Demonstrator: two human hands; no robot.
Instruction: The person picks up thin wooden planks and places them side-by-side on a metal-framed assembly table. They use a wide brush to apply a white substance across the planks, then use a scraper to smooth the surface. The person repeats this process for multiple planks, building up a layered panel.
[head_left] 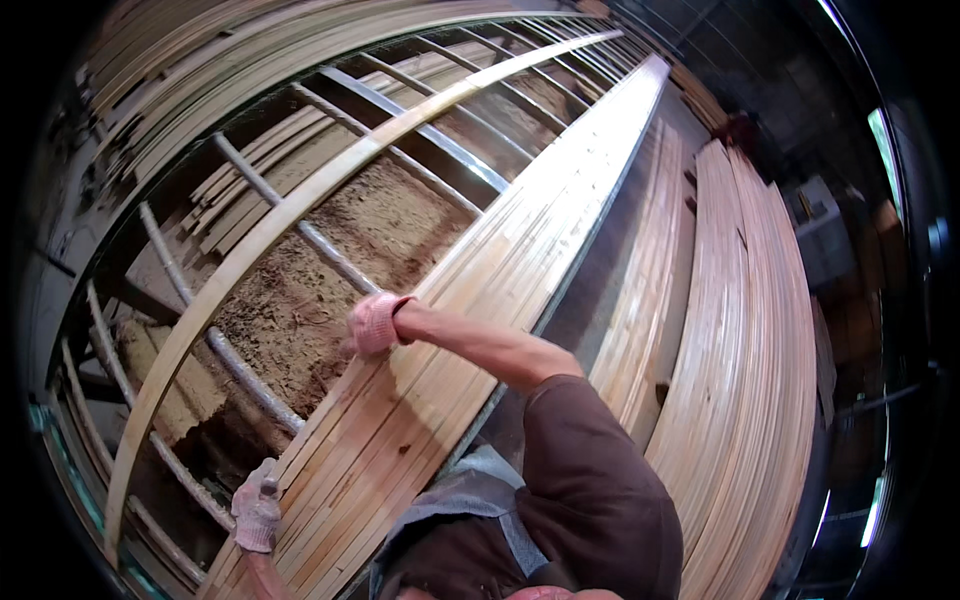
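Long pale wooden strips (400,450) lie side by side in a row, running from beneath my body to the far upper right. At the row's left edge, near its close end, my left hand (257,510) in a pale, soiled glove is closed on the outermost strip. A small grey spot shows by its thumb. Farther along the same edge, my right hand (374,324) in a pinkish glove reaches across the row and curls over the side. Its fingertips are slightly blurred and partly hidden.
Metal rollers (335,255) span a frame left of the row, with sawdust (370,220) below. One long strip (290,210) lies alone across them. More boards (730,370) are stacked at the right and more timber (220,80) at the far left. A grey box (822,225) stands far right.
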